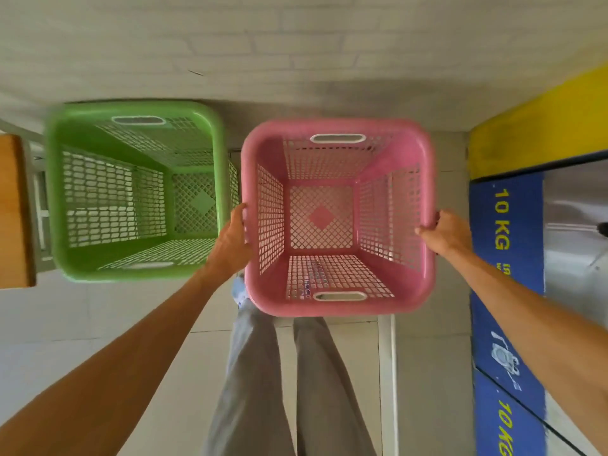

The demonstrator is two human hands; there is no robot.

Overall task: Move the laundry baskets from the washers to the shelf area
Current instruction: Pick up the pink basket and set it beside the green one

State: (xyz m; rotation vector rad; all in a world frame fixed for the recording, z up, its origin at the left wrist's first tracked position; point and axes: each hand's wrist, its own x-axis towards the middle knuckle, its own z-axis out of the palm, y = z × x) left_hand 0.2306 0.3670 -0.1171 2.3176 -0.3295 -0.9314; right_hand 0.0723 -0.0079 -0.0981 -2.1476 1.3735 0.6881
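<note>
Pink basket (pixel 335 222): empty, carried at waist height, washers (pixel 506 291) just to its right.
Grip: left hand (pixel 232 240) and right hand (pixel 437 232) each clamped on a side rim.
Green basket (pixel 135 189): empty, just left of pink, by white brick wall (pixel 230 44).
Progress: looks mid-task; shelf not identifiable, pink basket not yet set down.

left hand (pixel 232 240) and right hand (pixel 439 232) grip the pink basket (pixel 335 304) by opposite rims (it's empty). green basket (pixel 131 273) sits just beside it.
</note>
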